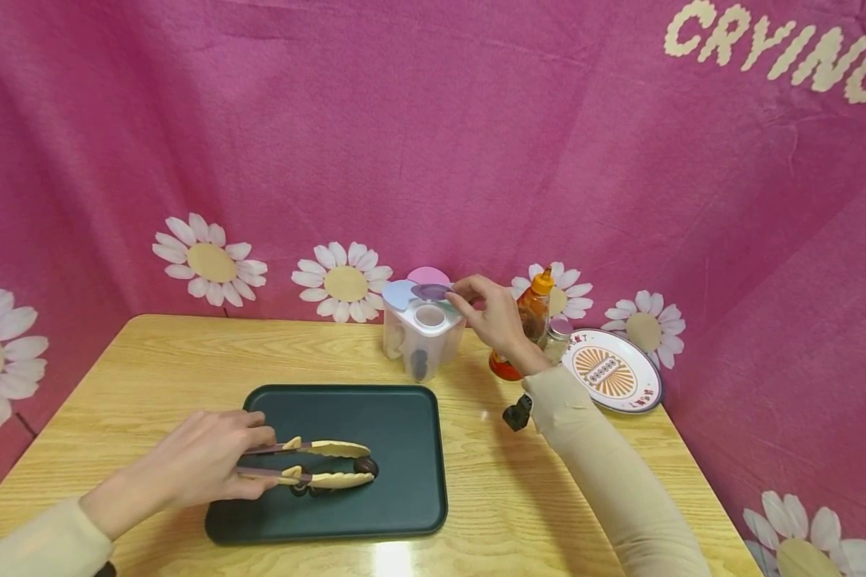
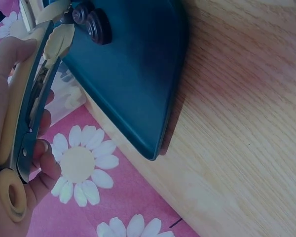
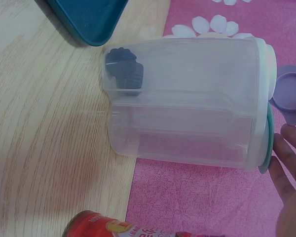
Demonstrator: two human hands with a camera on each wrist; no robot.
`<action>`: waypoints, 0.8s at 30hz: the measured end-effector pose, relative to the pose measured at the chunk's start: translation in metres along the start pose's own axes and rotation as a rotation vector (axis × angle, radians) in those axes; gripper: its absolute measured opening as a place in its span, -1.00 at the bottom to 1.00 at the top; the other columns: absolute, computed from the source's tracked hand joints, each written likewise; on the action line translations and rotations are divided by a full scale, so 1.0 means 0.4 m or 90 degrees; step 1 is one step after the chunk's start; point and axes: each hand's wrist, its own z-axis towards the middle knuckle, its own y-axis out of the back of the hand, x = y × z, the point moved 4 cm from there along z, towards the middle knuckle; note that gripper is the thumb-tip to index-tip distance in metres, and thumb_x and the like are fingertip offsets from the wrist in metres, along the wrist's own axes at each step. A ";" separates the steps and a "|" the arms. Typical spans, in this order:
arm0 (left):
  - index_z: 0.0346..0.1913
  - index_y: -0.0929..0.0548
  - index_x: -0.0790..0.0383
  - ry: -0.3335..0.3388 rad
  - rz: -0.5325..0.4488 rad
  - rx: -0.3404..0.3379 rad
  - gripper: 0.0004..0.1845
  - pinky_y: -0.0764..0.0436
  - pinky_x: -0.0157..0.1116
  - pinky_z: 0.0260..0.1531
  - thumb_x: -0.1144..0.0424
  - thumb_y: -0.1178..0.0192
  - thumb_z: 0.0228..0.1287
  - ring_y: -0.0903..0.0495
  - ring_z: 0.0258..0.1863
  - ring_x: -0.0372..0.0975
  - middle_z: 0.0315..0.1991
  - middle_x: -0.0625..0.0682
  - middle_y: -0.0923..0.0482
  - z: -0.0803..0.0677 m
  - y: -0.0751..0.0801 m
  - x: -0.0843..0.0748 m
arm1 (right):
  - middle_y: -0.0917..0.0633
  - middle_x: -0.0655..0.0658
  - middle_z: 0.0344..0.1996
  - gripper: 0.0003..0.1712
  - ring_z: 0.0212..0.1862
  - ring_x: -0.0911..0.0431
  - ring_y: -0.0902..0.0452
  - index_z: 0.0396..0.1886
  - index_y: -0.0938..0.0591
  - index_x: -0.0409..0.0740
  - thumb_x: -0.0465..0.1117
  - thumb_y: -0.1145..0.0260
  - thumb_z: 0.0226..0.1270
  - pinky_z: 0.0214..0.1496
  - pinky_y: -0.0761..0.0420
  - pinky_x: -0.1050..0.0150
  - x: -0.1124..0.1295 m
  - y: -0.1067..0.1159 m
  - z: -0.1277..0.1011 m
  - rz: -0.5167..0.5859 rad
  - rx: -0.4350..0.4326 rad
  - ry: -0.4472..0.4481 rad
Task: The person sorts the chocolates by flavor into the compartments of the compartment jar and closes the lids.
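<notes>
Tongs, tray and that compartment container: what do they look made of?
Tongs, gripped by the left hand: cream plastic-looking scalloped jaws on darker arms, perhaps metal. Tray: dark green, smooth matte, likely plastic. Container: translucent plastic, since a dark piece shows through its wall; the right hand holds its lilac lid flap, opaque plastic by its look.

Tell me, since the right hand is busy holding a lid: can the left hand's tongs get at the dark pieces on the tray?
Probably yes: the left hand holds the tongs right at the dark pieces on the open tray, nothing between.
</notes>
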 end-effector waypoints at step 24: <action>-0.13 -0.81 0.15 0.067 0.001 -0.177 -0.56 -0.29 -0.41 -0.63 -0.07 -0.59 0.01 -0.38 -0.59 -0.33 -0.36 0.02 -0.72 0.140 0.096 0.061 | -0.84 -0.20 -0.21 -0.79 -0.19 -0.04 -0.77 -0.08 -0.76 -0.20 -0.16 -0.44 0.45 -0.07 -0.78 -0.04 0.003 0.001 0.001 0.006 0.000 -0.002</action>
